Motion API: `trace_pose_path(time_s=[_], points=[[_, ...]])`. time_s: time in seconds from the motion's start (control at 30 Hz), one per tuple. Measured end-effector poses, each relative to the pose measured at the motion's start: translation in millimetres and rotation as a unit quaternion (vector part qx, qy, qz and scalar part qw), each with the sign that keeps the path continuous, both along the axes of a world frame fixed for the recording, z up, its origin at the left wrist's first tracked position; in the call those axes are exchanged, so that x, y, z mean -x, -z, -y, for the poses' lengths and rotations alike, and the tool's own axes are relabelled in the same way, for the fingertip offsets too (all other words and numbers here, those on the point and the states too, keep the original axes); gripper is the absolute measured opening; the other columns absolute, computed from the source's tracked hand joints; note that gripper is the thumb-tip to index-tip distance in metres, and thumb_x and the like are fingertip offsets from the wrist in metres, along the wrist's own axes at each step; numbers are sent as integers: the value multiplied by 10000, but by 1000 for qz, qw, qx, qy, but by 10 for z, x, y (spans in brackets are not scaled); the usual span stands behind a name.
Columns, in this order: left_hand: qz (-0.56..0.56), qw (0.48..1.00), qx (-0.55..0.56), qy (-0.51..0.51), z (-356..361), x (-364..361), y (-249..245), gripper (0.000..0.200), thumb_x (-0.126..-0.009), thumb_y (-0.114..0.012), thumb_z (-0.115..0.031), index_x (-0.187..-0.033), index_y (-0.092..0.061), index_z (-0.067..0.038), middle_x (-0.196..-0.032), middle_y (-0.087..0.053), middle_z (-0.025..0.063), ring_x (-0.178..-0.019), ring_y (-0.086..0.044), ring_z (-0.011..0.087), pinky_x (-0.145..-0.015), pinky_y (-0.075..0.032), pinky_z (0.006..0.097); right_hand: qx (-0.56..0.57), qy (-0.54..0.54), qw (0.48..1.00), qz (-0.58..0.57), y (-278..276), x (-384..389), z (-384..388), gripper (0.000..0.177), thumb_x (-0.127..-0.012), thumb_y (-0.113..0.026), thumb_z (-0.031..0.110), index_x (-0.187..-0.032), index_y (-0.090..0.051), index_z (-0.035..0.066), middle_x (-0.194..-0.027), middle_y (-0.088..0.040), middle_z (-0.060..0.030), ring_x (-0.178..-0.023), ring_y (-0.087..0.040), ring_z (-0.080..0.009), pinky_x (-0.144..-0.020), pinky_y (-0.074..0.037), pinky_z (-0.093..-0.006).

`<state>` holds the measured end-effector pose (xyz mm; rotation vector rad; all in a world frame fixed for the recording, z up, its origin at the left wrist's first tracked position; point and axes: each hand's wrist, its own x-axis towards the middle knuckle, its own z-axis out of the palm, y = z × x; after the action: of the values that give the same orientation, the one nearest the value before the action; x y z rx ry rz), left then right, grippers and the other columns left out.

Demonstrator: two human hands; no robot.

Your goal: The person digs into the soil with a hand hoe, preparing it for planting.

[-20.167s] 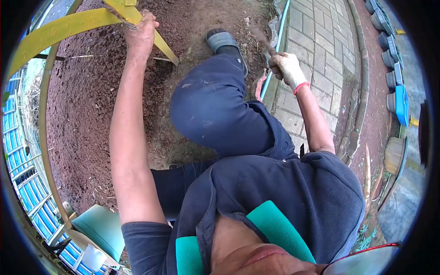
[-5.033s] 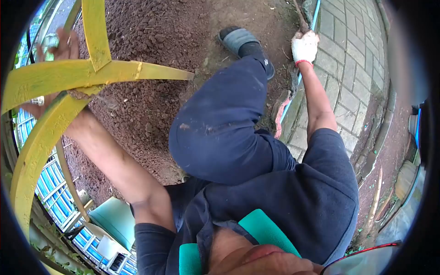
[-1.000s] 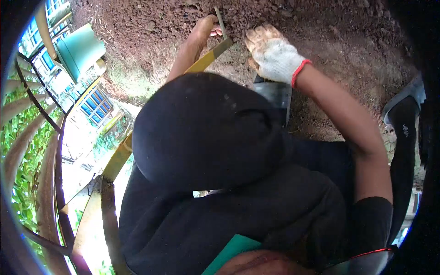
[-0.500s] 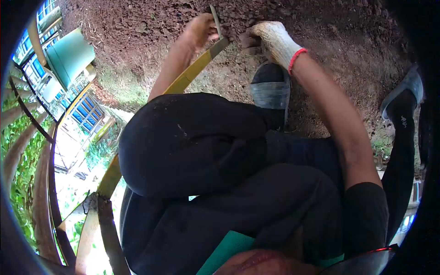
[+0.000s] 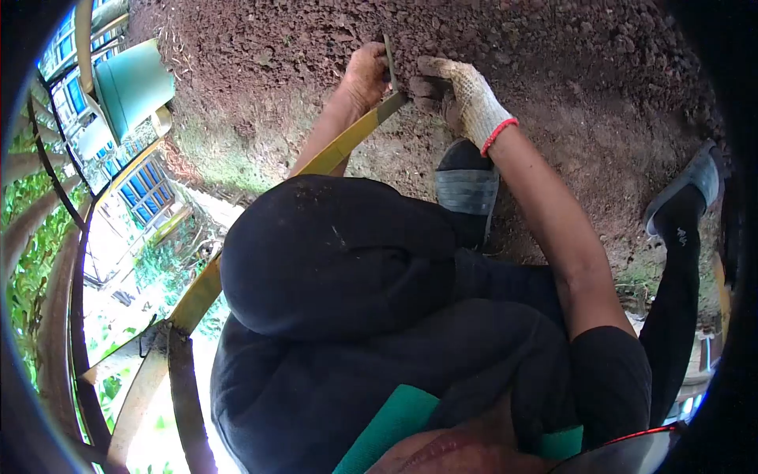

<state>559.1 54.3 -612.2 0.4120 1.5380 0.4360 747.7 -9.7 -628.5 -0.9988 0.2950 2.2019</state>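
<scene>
My bare left hand (image 5: 366,74) is low over the reddish-brown soil (image 5: 292,47), its fingers curled beside the thin upright end strip (image 5: 389,57) of a yellow metal bar (image 5: 344,142). Whether the fingers touch that strip, or hold anything behind it, is hidden. My right hand (image 5: 467,93) wears a whitish knit glove with a red cuff and dark, soiled fingertips. Its fingers are bent together just right of the bar's end, close to the ground; anything between them cannot be made out. The bar slants up from my knee and passes in front of my left forearm.
A grey strapped sandal (image 5: 467,192) is on one foot near my right wrist; another sandal (image 5: 688,186) is at far right. To the left are a green bucket-like container (image 5: 134,88), blue-slatted panels (image 5: 144,189) and a joined metal frame (image 5: 167,336).
Both hands and the bar's end appear lower in the view, with the whole scene shifted. The left hand sits closer behind the end strip; the right hand has moved slightly left toward the bar.
</scene>
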Motion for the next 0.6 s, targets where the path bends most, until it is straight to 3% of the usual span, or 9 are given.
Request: trace_pose_path(time_s=[0.07, 0.13, 0.2, 0.23, 0.3, 0.33, 0.4, 0.5, 0.6], points=[[-1, 999, 9, -37, -42, -234, -314, 211, -955, -469, -175, -1043, -624, -61, -849, -637, 81, -743, -595, 179, -591, -501, 322, -46, -43, 997, 32, -129, -77, -56, 284, -863, -718, 251, -1080, -672, 74, -914, -699, -88, -791, -678, -203, -628, -553, -354], [33, 999, -33, -26, -26, -108, -321, 212, -951, -477, -164, -1053, -620, -45, -851, -637, 88, -776, -605, 183, -603, -510, 314, -147, 18, 989, 12, -712, -136, -300, 402, -868, -711, 275, -1160, -625, 13, -987, -699, -69, -850, -671, -169, -624, -556, -302], [-90, 993, -62, 36, -77, 100, -439, 234, -948, -555, -187, -1050, -644, 4, -818, -679, 130, -665, -673, 206, -626, -579, 297, -171, -46, 983, -45, -1219, -406, -755, 320, -881, -672, 224, -1089, -652, -19, -1173, -643, -200, -935, -671, -239, -751, -563, -359], [-284, 950, -89, 92, -125, -60, -806, 275, -936, -585, -227, -1026, -659, 23, -842, -696, 153, -646, -685, 198, -621, -598, 297, -160, -34, 985, -52, -1291, -462, -752, 407, -877, -695, 218, -1190, -603, -24, -1185, -640, -179, -942, -662, -236, -775, -562, -352], [-384, 916, -109, 41, -160, 436, -692, 272, -928, -589, -224, -1032, -682, 9, -867, -710, 155, -690, -693, 150, -608, -602, 236, -171, -85, 980, 50, -294, -418, -378, 409, -891, -680, 234, -1202, -581, -13, -1068, -664, -136, -879, -669, -219, -707, -582, -354], [-405, 908, -68, 86, -122, 662, -511, 256, -929, -592, -212, -1019, -688, 8, -862, -712, 153, -685, -692, 146, -595, -601, 230, -173, -112, 974, 99, 188, -395, -194, 410, -899, -672, 242, -1207, -570, -8, -1010, -675, -114, -847, -672, -210, -673, -592, -355], [-444, 877, 27, 183, 35, 983, -212, 226, -933, -597, -188, -992, -698, 6, -852, -717, 150, -676, -691, 137, -569, -599, 218, -5, -222, 973, 54, -396, -582, -157, 398, -926, -637, 225, -1227, -542, -17, -1036, -659, -146, -845, -676, -239, -712, -609, -394], [-178, 982, 40, 38, 265, 322, -287, 178, -925, -646, -144, -964, -734, 5, -793, -707, 119, -584, -670, 140, -486, -551, 204, -8, -64, 993, 97, -334, -358, 148, 302, -935, -628, 202, -1132, -592, -24, -922, -665, -165, -777, -676, -262, -697, -598, -393], [-229, 960, 28, 162, 170, 16, -348, 259, -954, -608, -180, -1014, -695, 56, -802, -682, 99, -661, -659, 139, -548, -544, 205, -33, -14, 999, -35, -13, -12, 124, 272, -928, -645, 212, -1064, -629, -22, -870, -666, -138, -756, -675, -261, -691, -591, -380]])
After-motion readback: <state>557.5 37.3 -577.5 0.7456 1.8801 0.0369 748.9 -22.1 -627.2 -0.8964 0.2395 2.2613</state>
